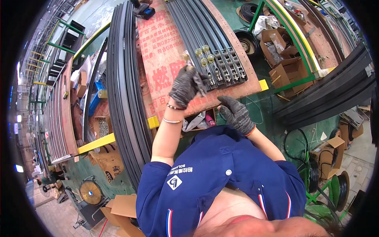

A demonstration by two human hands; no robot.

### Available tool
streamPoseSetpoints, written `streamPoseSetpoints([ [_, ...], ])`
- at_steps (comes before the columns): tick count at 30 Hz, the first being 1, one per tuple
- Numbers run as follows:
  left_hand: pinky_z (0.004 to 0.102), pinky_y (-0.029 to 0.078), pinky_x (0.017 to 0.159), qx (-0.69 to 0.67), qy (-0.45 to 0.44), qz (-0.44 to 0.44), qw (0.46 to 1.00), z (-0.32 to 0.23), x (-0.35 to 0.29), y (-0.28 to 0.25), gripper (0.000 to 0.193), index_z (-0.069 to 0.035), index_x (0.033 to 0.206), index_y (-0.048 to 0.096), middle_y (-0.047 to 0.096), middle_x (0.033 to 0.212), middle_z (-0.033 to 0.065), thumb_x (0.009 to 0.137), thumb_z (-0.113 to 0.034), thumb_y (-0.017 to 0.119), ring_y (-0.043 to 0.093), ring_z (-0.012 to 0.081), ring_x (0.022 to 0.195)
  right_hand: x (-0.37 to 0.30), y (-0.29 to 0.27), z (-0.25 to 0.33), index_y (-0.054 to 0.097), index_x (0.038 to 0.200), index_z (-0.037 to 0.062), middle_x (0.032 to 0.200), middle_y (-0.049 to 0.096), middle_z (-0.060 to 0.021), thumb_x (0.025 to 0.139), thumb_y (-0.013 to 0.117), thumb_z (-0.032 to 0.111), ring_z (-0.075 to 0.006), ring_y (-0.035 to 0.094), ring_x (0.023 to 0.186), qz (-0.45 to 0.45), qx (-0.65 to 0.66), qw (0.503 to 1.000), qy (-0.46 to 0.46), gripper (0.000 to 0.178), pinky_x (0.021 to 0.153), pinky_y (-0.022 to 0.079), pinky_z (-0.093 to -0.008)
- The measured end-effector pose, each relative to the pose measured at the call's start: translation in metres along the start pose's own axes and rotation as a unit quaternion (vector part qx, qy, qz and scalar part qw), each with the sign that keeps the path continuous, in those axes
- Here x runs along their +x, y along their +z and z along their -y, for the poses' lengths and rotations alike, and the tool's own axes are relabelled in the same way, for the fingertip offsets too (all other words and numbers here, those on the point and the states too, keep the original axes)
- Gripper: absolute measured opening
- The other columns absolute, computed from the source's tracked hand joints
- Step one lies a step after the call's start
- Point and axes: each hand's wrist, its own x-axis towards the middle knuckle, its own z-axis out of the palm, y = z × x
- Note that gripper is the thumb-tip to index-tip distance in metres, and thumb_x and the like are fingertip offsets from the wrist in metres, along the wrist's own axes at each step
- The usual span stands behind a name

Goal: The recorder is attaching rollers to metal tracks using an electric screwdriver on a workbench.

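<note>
My left hand (184,86), in a dark grey knitted glove, is closed around a roller bracket (201,87), a slim metal piece. Its yellowish end (187,58) sticks out past the fingers. Just right of this hand, several metal roller brackets (229,68) lie side by side on the near ends of long dark metal profiles (193,29). Yellowish wheels (204,55) show on some of them. My right hand (237,113), gloved alike, hangs off the near table edge with fingers apart and nothing visible in it.
A board-topped table (158,75) with red print carries the profiles. More long dark strips (123,79) run along its left side, and a cordless power tool (144,11) lies at the far end. Cardboard boxes (294,73) and a green frame (298,82) stand at right.
</note>
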Motion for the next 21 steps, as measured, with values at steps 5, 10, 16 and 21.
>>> streamPoseSetpoints([
  [5,0.0410,0.053,0.071,0.073,0.037,-0.028,0.996,0.030,-0.026,0.031,0.024,-0.002,0.104,0.039,0.057,0.086,0.0141,0.085,-0.008,0.051,0.060,0.0279,0.082,0.001,0.009,0.001,0.050,0.110,0.0013,0.089,0.059,-0.0166,0.084,0.055,0.024,-0.0292,0.059,0.080,0.041,0.022,0.999,-0.020,0.035,0.071,0.046,-0.0352],
  [10,0.0340,0.052,0.071,0.146,0.052,-0.070,0.985,0.045,-0.043,0.037,0.032,-0.002,0.110,0.036,0.056,0.091,0.0124,0.084,-0.008,0.054,0.060,0.0229,0.083,-0.008,0.010,-0.006,0.052,0.106,-0.0003,0.087,0.059,-0.0108,0.085,0.053,0.020,-0.0165,0.056,0.075,0.106,0.227,0.956,0.152,0.029,0.068,0.046,-0.0295],
  [16,0.0243,0.046,0.067,0.467,0.035,0.014,0.883,0.008,-0.032,-0.020,0.029,-0.005,0.106,0.050,0.056,0.091,0.0037,0.085,-0.024,0.056,0.053,0.0110,0.078,-0.039,-0.020,0.001,0.054,0.103,0.0027,0.073,0.054,0.0010,0.085,0.051,0.020,-0.0040,0.049,0.063,0.146,0.286,0.896,0.306,0.025,0.054,0.041,-0.0185],
  [21,0.0305,0.046,0.055,0.613,0.118,-0.167,0.763,-0.026,0.040,-0.051,0.033,0.000,0.100,0.049,0.057,0.071,0.0088,0.082,-0.027,0.056,0.054,0.0171,0.056,-0.069,-0.014,-0.023,0.055,0.105,0.0027,0.071,0.054,0.0004,0.086,0.051,0.020,-0.0056,0.047,0.059,0.161,0.263,0.891,0.333,0.026,0.052,0.040,-0.0197],
])
